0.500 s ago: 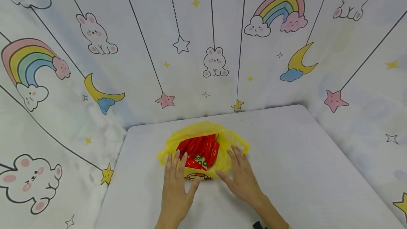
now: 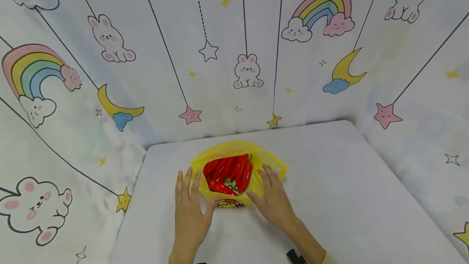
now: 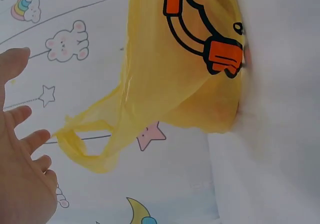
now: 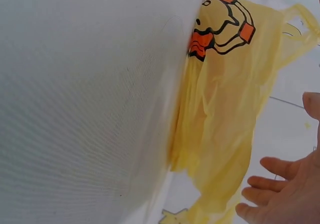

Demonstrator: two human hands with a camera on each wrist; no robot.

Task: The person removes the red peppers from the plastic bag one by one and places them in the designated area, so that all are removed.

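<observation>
A yellow plastic bag [image 2: 234, 146] stands with its mouth spread wide on the table, and several red chili peppers [image 2: 228, 168] lie inside it. Black and orange cartoon print [image 3: 212, 39] shows on its front in both wrist views. My left hand [image 2: 191, 211] is at the bag's left side, fingers extended and apart, holding nothing. At the right side, my right hand [image 2: 275, 201] has its fingers spread beside the bag, with nothing in its grasp. The left wrist view has the left hand [image 3: 25, 159] apart from the bag's handle loop [image 3: 90, 151]. Likewise the right hand [image 4: 290, 184] appears beside the yellow plastic.
The white table [image 2: 329, 182] reaches back to a wall [image 2: 161, 93] printed with rabbits, stars, moons and rainbows. More of this printed covering rises along the left and right sides. A small black object [image 2: 294, 256] sits by the right forearm.
My left hand has shifted left and slightly down, off the front of the bag, uncovering more peppers. The right hand has moved slightly left and up. The bag stays in place.
</observation>
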